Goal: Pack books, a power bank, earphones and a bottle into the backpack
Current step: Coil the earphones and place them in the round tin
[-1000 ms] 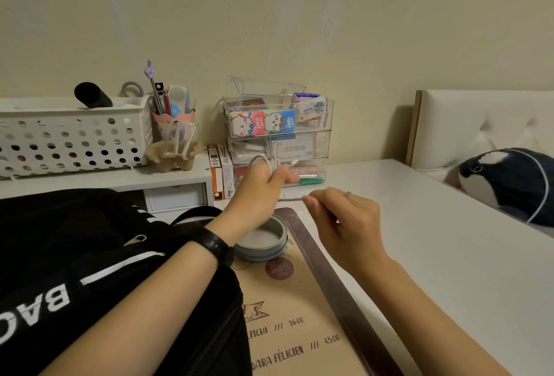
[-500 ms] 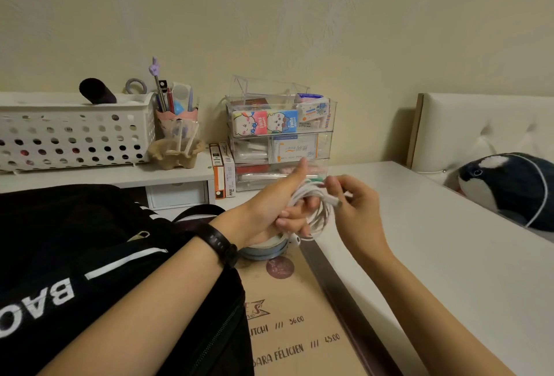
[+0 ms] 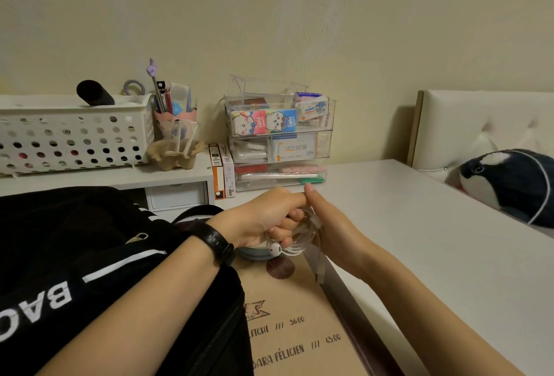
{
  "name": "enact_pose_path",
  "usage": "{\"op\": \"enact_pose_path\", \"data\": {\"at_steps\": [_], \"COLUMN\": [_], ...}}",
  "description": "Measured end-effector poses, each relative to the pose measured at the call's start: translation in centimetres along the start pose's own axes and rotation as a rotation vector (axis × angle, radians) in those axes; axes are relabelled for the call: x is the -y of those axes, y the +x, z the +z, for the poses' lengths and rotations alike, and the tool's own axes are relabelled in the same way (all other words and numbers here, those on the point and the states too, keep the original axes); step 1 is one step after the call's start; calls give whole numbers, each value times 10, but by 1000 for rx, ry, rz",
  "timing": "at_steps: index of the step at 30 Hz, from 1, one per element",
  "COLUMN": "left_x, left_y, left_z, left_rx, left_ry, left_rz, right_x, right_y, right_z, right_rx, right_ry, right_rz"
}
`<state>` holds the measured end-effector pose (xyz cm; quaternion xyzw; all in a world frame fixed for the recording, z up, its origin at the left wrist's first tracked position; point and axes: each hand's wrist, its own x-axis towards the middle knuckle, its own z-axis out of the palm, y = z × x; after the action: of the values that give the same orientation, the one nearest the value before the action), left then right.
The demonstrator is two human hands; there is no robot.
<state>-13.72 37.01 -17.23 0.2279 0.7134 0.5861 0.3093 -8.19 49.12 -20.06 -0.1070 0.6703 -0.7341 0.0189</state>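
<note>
Earphones [image 3: 295, 242]: one coil, right of backpack [image 3: 75, 255]
Left hand [image 3: 263, 219]: curled round coil
Right hand [image 3: 332, 225]: on coil, fingers hidden, grip unclear
Drawers [image 3: 278, 138]: three, beyond backpack, packets inside

- Only one cam, worn on the head, wide-angle, facing forward and a bit down over the desk [image 3: 419, 255] toward the wall [image 3: 299, 15].
- It's close in: both forearms [image 3: 135, 315] come up from the bottom edge, left hand [image 3: 263, 216] and right hand [image 3: 332, 225] meeting mid-frame.
- The backpack [image 3: 75, 240] fills the lower left, the bed headboard [image 3: 479, 123] sits far right.
</note>
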Motion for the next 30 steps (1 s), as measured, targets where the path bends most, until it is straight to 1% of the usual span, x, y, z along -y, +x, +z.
{"op": "enact_pose_path", "data": {"at_steps": [2, 5, 7, 9, 11, 13, 15, 17, 20, 24, 26, 28, 30], "left_x": [0, 1, 6, 11, 10, 6, 5, 8, 14, 14, 12, 9, 3], "left_y": [3, 7, 10, 12, 13, 12, 13, 14, 16, 15, 15, 17, 14], "left_z": [2, 7, 11, 14, 17, 21, 25, 27, 27, 28, 26, 16, -2], "left_rx": [-63, -273, -449, -574, -597, -555, -525, -550, -596, -633, -585, -495, -437], "left_ry": [-78, -163, -158, -171, -272, -384, -409, -379, -245, 111, 293, 462, 546], "left_rz": [26, 95, 139, 172, 166, 141, 125, 127, 145, 248, 259, 228, 206], "right_x": [-5, -13, -21, -25, -22, -17, -18, -18, -20, -22, -22, -20, -17], "right_y": [3, 8, 12, 14, 14, 12, 12, 11, 11, 16, 19, 19, 18], "right_z": [4, 9, 12, 15, 19, 19, 14, 11, 13, 12, 2, -11, -20], "right_rx": [-108, -249, -317, -372, -394, -390, -378, -373, -405, -528, -589, -623, -651], "right_ry": [-42, -65, -108, -93, 50, 201, 251, 226, 187, 155, 172, 129, 95], "right_rz": [-86, -167, -169, -143, -90, -19, 20, 44, 41, -51, -58, -51, -40]}}
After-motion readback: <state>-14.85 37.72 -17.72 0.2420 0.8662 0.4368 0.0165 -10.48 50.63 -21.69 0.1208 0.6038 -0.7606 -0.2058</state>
